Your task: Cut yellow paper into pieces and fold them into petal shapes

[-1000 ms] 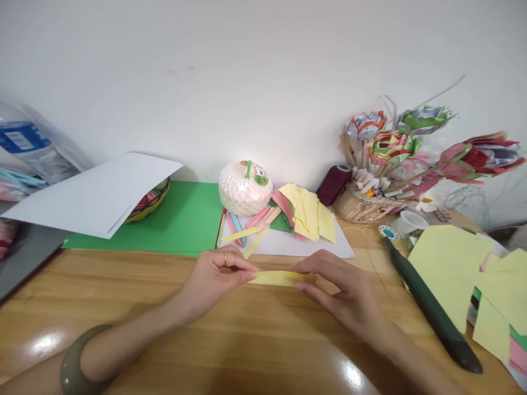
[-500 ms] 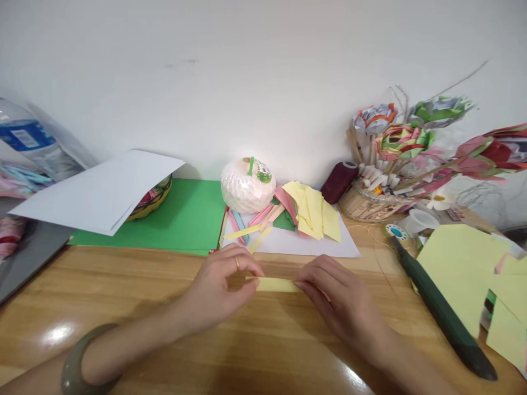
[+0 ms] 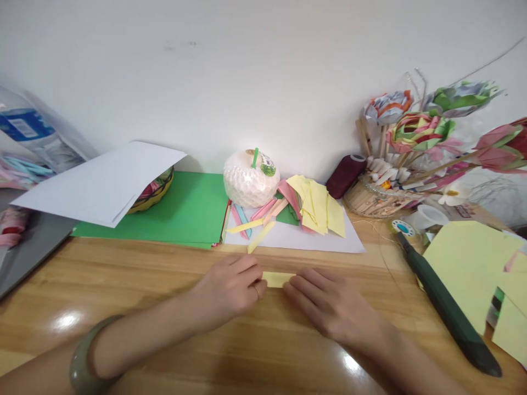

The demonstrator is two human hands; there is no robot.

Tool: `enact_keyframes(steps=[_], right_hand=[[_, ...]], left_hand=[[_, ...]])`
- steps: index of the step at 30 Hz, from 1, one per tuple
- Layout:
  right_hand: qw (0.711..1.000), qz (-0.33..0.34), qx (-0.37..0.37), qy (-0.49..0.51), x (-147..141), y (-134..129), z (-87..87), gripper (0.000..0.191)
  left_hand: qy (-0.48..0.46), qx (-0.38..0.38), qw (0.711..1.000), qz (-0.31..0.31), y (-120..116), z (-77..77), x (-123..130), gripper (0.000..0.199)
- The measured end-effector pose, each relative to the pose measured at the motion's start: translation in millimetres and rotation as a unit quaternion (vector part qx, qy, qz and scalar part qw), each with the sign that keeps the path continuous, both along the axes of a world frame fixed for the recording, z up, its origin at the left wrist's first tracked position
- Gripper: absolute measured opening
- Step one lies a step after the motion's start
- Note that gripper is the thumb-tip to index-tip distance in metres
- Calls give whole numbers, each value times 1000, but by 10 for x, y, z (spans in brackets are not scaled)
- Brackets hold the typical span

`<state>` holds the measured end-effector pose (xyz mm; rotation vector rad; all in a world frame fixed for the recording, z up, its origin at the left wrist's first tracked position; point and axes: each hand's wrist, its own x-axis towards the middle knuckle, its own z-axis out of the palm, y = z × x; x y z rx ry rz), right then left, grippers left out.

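A narrow folded strip of yellow paper (image 3: 278,280) lies between my two hands, low over the wooden table (image 3: 181,351). My left hand (image 3: 234,285) has its fingers closed on the strip's left end and wears a gold ring. At the right end, the fingers of my right hand (image 3: 323,299) press together on the paper. Behind them, folded strips and yellow paper pieces (image 3: 317,206) rest on a white sheet (image 3: 349,238).
Green sheets (image 3: 189,211) and a basket under white paper (image 3: 99,181) are back left. A foam-wrapped round object (image 3: 251,178) stands by the wall. At right are a thread spool (image 3: 346,175), paper flowers (image 3: 420,131), a dark green tool (image 3: 448,307) and yellow sheets (image 3: 469,263).
My left hand has turned over the strip, its fingers now curled down and closed. My right fingers have flattened onto the other end. The view has shifted slightly.
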<state>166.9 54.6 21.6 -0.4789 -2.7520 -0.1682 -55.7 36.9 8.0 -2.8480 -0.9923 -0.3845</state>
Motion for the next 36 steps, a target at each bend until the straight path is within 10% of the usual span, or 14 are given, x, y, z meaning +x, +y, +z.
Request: enact_keyframes(steps=[10, 17, 26, 36], right_hand=[[993, -32, -89, -65, -6, -29, 10, 19], [955, -54, -279, -84, 112, 90, 116, 28], [987, -109, -32, -116, -108, -129, -76, 30], [981, -145, 1, -126, -111, -152, -103, 35]], left_hand=[[59, -76, 995, -31, -13, 96, -51, 19], [36, -141, 989, 2, 70, 85, -70, 22], [63, -72, 995, 13, 55, -64, -40, 23], [169, -20, 985, 41, -59, 83, -3, 27]])
